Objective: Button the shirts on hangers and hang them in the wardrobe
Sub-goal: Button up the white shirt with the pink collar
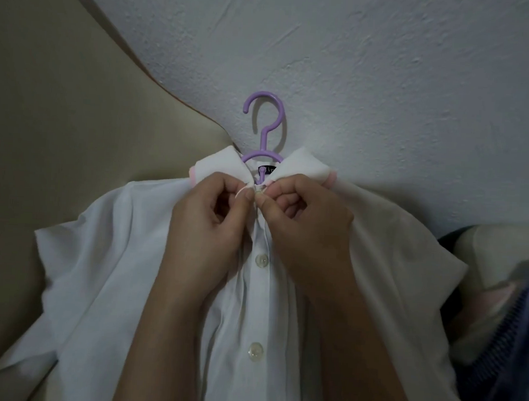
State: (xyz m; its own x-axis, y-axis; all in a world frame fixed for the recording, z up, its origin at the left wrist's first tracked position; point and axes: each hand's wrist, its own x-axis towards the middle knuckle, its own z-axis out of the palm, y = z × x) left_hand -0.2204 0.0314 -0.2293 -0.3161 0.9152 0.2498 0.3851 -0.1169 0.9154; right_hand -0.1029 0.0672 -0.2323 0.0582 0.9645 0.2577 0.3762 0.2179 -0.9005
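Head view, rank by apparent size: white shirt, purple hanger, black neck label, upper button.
1. white shirt
2. purple hanger, visible part
3. black neck label and upper button: look about alike, unranked

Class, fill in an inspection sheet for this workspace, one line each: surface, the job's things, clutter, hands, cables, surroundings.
Surface: pale textured sheet, with the shirt lying on it.
Job's things: white shirt on a purple hanger, hook pointing away from the person; two buttons below the collar look fastened.
Clutter: blue ribbed garment at the right edge, partly out of frame.
Hands: left hand and right hand both pinch the shirt front just under the collar, fingertips meeting.
Cables: nothing seen.
Surroundings: beige padded surface at the left; no wardrobe in view.
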